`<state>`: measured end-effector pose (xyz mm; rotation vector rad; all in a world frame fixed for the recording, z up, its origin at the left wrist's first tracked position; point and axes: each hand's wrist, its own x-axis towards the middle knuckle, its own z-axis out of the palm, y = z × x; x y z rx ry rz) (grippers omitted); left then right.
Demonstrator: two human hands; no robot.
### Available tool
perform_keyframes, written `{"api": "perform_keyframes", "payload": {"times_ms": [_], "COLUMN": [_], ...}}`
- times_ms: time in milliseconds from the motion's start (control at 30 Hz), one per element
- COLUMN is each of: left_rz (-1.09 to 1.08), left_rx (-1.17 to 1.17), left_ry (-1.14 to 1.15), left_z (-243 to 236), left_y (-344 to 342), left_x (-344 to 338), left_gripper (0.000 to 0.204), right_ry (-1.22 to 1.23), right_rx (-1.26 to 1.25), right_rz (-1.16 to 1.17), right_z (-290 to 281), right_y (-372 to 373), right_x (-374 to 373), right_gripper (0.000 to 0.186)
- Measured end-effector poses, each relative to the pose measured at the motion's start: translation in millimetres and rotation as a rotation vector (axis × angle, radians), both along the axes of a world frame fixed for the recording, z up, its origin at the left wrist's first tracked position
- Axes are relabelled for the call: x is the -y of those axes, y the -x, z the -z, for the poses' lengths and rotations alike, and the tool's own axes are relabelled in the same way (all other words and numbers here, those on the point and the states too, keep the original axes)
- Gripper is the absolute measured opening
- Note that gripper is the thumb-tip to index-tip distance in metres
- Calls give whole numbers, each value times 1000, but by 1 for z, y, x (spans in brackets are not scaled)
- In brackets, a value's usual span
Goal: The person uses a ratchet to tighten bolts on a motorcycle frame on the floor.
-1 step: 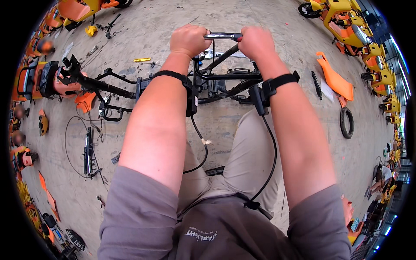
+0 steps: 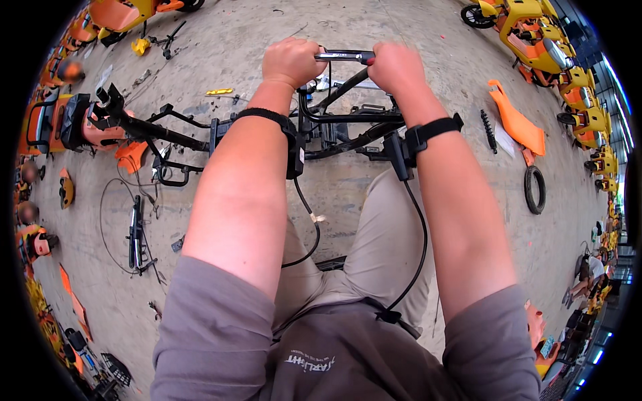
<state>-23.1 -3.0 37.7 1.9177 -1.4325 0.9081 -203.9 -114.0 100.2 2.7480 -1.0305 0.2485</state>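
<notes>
Both my arms stretch forward over a black scooter frame [image 2: 348, 118] that lies across the floor in front of my knees. My left hand [image 2: 292, 61] is closed round the left end of a wrench [image 2: 344, 56], a short shiny dark bar with red at its right end. Around that red end my right hand [image 2: 399, 65] is closed too, its fingers partly hidden from above. The bar lies level between my fists, above the frame's far side; its ends and whatever it may engage are out of sight. Black straps with cabled boxes circle both forearms.
Black shock absorbers [image 2: 136, 232] and looped cables lie at left. To the right are an orange body panel [image 2: 517, 119], a coil spring [image 2: 488, 131] and a tyre [image 2: 534, 190]. Yellow scooters [image 2: 535, 37] line the right side. Another person [image 2: 591, 269] crouches at far right.
</notes>
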Motion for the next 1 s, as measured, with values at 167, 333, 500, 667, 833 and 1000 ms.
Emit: {"api": "perform_keyframes", "payload": {"times_ms": [167,333,500,667,833,1000], "left_rz": [115,171,194,230,275,317], "left_rx": [51,89,103,122,148,138], "left_ry": [55,45,-44,-46,-40,-66], "left_z": [-2,-1,-1,-1,-2,-3], "left_y": [-2,-11,-14,-19,-20,-24], "left_x": [-3,-3,-3,-5,-1,-3], "left_gripper": [26,27,24,30,31,32], "right_ry": [-76,-120,-171,-189,-195,-173], "right_rx": [60,20,34,53,58,80], "right_rz": [27,101,95,93,128,108], "right_z": [0,-2,-1,0,-3,-1], "right_y": [12,18,27,28,35,36], "right_x": [-18,-36,-44,-52,-64,-71], "right_gripper": [19,20,23,24,25,20]}}
